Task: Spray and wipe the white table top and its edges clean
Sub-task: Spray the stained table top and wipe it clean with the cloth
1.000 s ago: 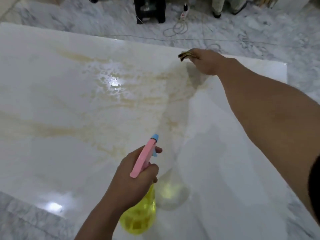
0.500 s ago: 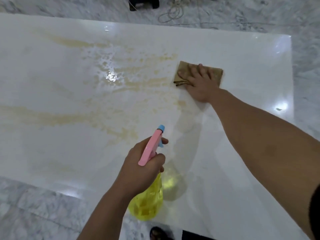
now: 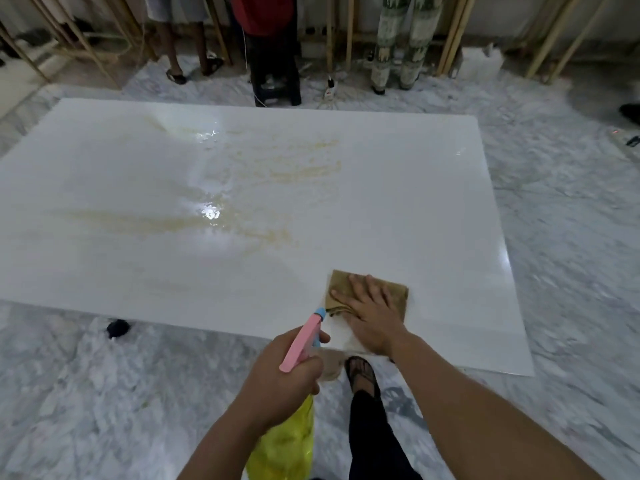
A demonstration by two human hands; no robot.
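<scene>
The right hand (image 3: 372,315) lies flat, palm down, on a brown cloth (image 3: 367,292), its fingers straight and spread and pointing toward the far left. The right forearm runs in from the near right corner, stretched out low over the near edge of the tabletop (image 3: 398,209). The cloth sits folded on the tabletop close to that near edge, right of centre, with a dark crumpled corner sticking out under the thumb side.

The left hand (image 3: 280,379) is curled around the neck of a spray bottle (image 3: 294,441), gripping it, with one finger round the front under the pink head. The bottle's yellow body hangs below the fist over the floor (image 3: 104,403); the pink head with its blue nozzle points up and away, toward the cloth, its tip just left of the right hand. The left forearm comes up from the bottom edge.

The white tabletop is glossy, with yellowish streaks (image 3: 263,174) across its middle and left, and bright light glare among them. Below the near edge a sandalled foot (image 3: 362,372) stands on grey marble floor. A small dark object (image 3: 117,328) lies on the floor by the near edge, left. At the far side, legs of standing people (image 3: 398,46) and a dark stool (image 3: 275,84) show.
</scene>
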